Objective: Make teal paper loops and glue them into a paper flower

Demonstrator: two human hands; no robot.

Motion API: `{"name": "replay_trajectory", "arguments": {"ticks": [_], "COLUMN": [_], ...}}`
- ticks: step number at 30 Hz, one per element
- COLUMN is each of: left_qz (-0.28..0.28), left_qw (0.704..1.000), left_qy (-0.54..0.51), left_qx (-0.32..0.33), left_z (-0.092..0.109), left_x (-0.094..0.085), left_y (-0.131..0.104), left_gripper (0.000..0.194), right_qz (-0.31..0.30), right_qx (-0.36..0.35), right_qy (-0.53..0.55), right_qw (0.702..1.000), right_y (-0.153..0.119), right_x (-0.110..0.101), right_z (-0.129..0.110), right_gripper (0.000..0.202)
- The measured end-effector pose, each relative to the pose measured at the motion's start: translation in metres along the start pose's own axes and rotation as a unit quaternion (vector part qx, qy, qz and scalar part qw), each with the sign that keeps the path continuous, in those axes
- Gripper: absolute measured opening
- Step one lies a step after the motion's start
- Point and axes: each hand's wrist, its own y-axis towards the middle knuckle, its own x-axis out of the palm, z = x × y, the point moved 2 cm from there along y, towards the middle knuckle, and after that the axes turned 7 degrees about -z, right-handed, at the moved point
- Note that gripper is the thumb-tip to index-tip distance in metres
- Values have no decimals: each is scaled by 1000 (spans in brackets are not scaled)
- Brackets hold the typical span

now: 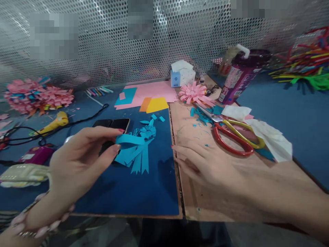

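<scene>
A curved blue paper strip [131, 139] is pinched at its left end between the thumb and forefinger of my left hand [84, 157]. Behind and below that strip, a fringed blue paper piece [140, 156] with pointed ends lies on the dark blue mat [144, 197]. My right hand [203, 161] hovers at or rests on the wooden board's left side, fingers stretched to the left and apart, holding nothing. Red and yellow handled scissors [231, 137] lie beyond it. A black phone [120, 125] is partly hidden behind my left hand.
Pink sheets [154, 91] and a yellow piece [157, 105] lie farther back. A pink paper flower [192, 92], tissue box [182, 73] and purple cup [240, 77] stand right of them. A yellow glue gun [55, 123], cables and paper flowers [38, 96] are left. Perforated metal [110, 44] rises behind.
</scene>
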Motion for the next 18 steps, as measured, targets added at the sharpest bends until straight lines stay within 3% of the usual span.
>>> {"name": "replay_trajectory", "arguments": {"ticks": [5, 7, 10, 15, 18], "left_qz": [-72, -140, -219, -212, -223], "left_qw": [988, 976, 958, 959, 957], "left_qy": [133, 162, 177, 172, 167], "left_qx": [-45, -46, -58, -82, -86], "left_z": [-34, -41, -45, -50, -60], "left_x": [-41, -47, -48, -44, -42], "left_y": [-34, -45, -56, -56, -55], "left_gripper": [29, 27, 27, 28, 30], "right_qz": [-10, -30, -74, -142, -163], "right_qx": [-24, -67, -131, -250, -271], "right_qy": [13, -10, -63, -151, -165], "right_qw": [1000, 997, 987, 946, 934], "right_y": [6, 16, 41, 85, 100], "right_x": [7, 9, 15, 37, 48], "right_z": [3, -1, -14, -37, -42], "right_gripper": [22, 22, 19, 18, 22]}}
